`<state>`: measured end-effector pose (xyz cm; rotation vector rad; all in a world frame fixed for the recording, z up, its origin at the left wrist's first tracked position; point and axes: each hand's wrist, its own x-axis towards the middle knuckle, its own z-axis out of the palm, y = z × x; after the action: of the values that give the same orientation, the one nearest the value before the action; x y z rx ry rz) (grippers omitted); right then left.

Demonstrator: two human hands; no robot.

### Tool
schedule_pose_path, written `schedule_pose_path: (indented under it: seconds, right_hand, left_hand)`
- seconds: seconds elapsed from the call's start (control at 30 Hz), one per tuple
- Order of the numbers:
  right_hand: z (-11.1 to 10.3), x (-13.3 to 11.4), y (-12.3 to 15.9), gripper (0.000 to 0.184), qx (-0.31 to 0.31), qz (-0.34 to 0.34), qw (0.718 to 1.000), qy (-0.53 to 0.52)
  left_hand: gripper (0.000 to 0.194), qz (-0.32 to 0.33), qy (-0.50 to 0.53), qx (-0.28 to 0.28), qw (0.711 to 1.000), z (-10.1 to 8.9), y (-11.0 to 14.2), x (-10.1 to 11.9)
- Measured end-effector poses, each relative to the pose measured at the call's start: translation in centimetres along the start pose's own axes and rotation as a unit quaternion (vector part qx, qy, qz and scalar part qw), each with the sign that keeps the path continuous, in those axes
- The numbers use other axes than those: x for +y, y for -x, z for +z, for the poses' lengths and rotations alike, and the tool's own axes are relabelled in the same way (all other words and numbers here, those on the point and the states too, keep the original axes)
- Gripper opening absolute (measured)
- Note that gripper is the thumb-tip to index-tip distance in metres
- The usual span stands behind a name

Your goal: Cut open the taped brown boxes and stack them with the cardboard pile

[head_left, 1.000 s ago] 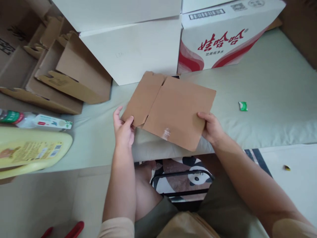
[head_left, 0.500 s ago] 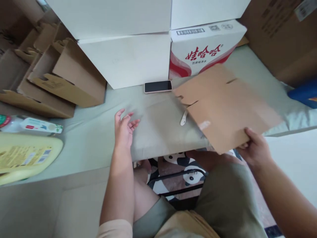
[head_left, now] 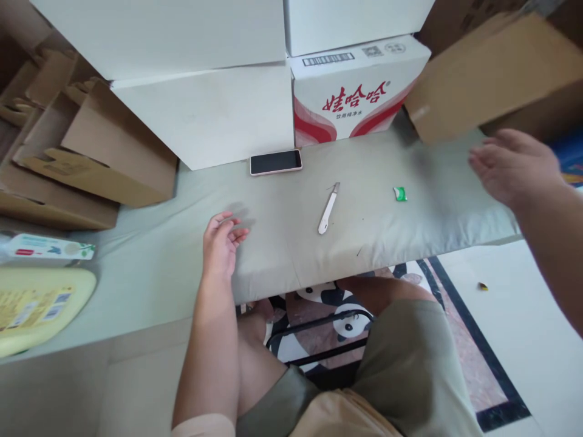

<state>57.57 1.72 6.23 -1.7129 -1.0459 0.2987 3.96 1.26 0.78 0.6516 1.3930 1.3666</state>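
Observation:
My left hand (head_left: 220,241) rests on the grey-green padded surface (head_left: 387,230) near its front edge, fingers loosely spread, holding nothing. My right hand (head_left: 514,165) hovers open at the right, fingers stretched out and a little blurred. Just above it a flat brown cardboard sheet (head_left: 487,73) is blurred in the air at the upper right, free of my fingers. A white-handled utility knife (head_left: 328,209) lies on the surface between my hands. A phone (head_left: 276,162) lies face up at the foot of the white boxes.
Stacked white boxes (head_left: 200,115) and a red-printed carton (head_left: 355,91) line the back. Folded brown cardboard boxes (head_left: 91,152) pile at the left, near a yellow bottle (head_left: 36,303) and a small bottle (head_left: 45,247). A green wrapper (head_left: 400,193) lies on the surface.
My left hand let go of the cardboard sheet; my right hand swung it to the right and released it. The phone and knife it covered now show.

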Motion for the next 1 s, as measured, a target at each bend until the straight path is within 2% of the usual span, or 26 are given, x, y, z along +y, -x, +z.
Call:
schedule_pose_path:
  seconds: [0.03, 0.1, 0.17, 0.27, 0.37, 0.53, 0.67, 0.8, 0.9, 1.0]
  right_hand:
    - [0.9, 0.5, 0.0, 0.019, -0.055, 0.030, 0.998, -0.022]
    - [2.4, 1.7, 1.7, 0.022, -0.188, 0.105, 0.976, -0.042]
    - [3.4, 3.1, 4.5, 0.025, -0.234, 0.114, 0.965, -0.019]
    - [4.0, 5.1, 8.3, 0.029, -0.240, 0.082, 0.966, 0.037]
    - [3.9, 6.1, 10.7, 0.034, -0.239, 0.028, 0.964, 0.111]
    - [4.5, 6.0, 13.5, 0.038, -0.239, -0.088, 0.940, 0.228]
    - [5.3, 5.5, 14.6, 0.047, -0.243, -0.130, 0.910, 0.309]
    - [5.3, 3.9, 14.3, 0.048, -0.267, -0.140, 0.873, 0.383]
    - [5.7, 1.5, 13.1, 0.036, -0.294, -0.135, 0.841, 0.434]
    - [7.9, -1.9, 11.7, 0.028, -0.313, -0.153, 0.822, 0.451]
  left_hand:
    - [0.030, 0.001, -0.001, 0.001, 1.000, 0.1, -0.1, 0.0]
    - [0.031, 0.003, -0.002, 0.004, 1.000, 0.1, -0.2, 0.2]
    - [0.032, 0.006, -0.001, 0.002, 1.000, 0.0, -0.4, 0.3]
    - [0.029, 0.010, 0.002, -0.006, 1.000, -0.2, -0.3, 0.3]
    - [0.026, 0.008, 0.004, -0.015, 1.000, -0.5, 0.1, 0.3]
    - [0.027, 0.004, 0.029, -0.010, 1.000, -0.8, 1.2, 0.7]
    - [0.025, 0.001, 0.045, -0.013, 0.999, -1.4, 1.9, 1.2]
    - [0.023, 0.012, 0.062, -0.017, 0.998, -2.5, 2.1, 1.6]
    - [0.023, 0.016, 0.087, -0.003, 0.996, -3.6, 2.1, 2.1]
    - [0.022, 0.026, 0.107, 0.008, 0.994, -5.0, 2.1, 2.7]
